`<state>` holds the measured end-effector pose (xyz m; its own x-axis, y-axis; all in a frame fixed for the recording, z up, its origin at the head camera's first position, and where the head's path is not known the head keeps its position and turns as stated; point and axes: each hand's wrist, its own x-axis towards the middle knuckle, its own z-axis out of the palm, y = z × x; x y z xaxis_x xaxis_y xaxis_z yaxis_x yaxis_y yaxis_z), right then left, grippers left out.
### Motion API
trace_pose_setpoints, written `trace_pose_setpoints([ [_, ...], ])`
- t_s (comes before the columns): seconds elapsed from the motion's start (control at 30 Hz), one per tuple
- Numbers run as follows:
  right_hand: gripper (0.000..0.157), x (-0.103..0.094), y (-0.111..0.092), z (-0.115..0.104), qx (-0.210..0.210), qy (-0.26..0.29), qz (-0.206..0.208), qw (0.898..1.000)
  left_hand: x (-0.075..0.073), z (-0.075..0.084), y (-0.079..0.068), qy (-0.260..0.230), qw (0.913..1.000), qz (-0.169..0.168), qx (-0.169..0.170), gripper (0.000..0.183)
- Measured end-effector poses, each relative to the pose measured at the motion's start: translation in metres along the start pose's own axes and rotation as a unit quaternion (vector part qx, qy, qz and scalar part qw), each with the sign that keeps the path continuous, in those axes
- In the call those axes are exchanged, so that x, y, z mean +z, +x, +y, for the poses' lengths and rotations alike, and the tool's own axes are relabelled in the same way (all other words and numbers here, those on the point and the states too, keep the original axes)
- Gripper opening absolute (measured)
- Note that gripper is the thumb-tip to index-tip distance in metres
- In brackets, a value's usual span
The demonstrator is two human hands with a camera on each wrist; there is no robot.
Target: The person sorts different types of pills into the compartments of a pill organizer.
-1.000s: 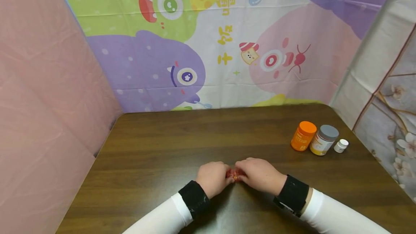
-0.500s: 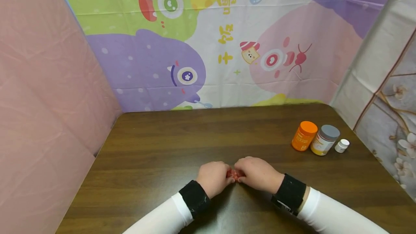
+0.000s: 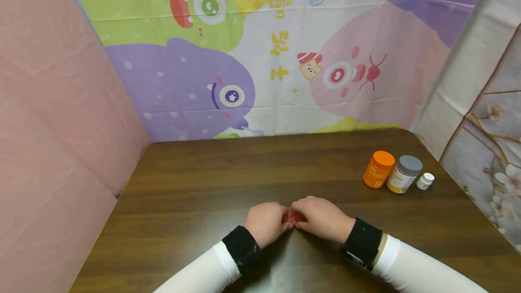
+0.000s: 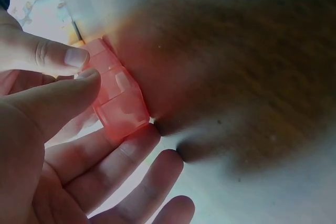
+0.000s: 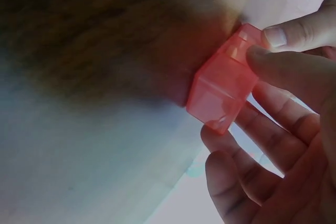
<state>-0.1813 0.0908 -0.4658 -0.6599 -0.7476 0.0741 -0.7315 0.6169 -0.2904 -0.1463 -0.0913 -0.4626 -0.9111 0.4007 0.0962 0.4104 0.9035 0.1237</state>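
Note:
A small translucent red pill box (image 3: 293, 219) with a row of compartments is held at the near middle of the table, between both hands. My left hand (image 3: 265, 223) grips its left end, with the thumb on the near side and fingers behind. My right hand (image 3: 325, 219) holds the right end the same way. In the left wrist view the thumb tips of both hands meet close together on the pill box (image 4: 123, 114). A yellowish patch shows through one compartment of the pill box (image 5: 215, 98) in the right wrist view. The hands cover part of its length.
On the right of the brown table (image 3: 195, 180) stand an orange jar (image 3: 378, 170), a grey-lidded jar (image 3: 404, 174) and a small white bottle (image 3: 425, 181), side by side. A printed curtain (image 3: 281, 116) hangs behind the far edge, and pink cloth (image 3: 61, 125) lines the left.
The yellow-orange spot in the middle of the pill box is gone from the head view, and its middle now looks evenly red. The right hand has shifted slightly left; the left hand stays nearly still.

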Motion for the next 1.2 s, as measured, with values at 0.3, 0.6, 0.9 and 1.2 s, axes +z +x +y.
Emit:
trace_pose_setpoints([
  [0.3, 0.015, 0.004, -0.001, 0.002, -0.001, -0.005, 0.006, 1.000, 0.002, 0.001, 0.000, 0.001, 1.0000, 0.000, 0.001, 0.027],
  [0.6, 0.026, 0.000, -0.011, 0.012, 0.015, 0.016, -0.002, 1.000, 0.005, 0.000, 0.001, 0.000, 0.9999, -0.013, -0.002, 0.021],
  [0.9, 0.025, -0.003, -0.019, 0.021, 0.038, 0.013, -0.019, 0.999, 0.008, -0.002, 0.004, -0.003, 0.9998, -0.020, -0.001, 0.023],
  [1.2, 0.021, -0.002, -0.018, 0.021, 0.039, 0.010, -0.017, 0.999, 0.007, -0.003, 0.004, -0.007, 0.9998, -0.019, 0.000, 0.022],
])
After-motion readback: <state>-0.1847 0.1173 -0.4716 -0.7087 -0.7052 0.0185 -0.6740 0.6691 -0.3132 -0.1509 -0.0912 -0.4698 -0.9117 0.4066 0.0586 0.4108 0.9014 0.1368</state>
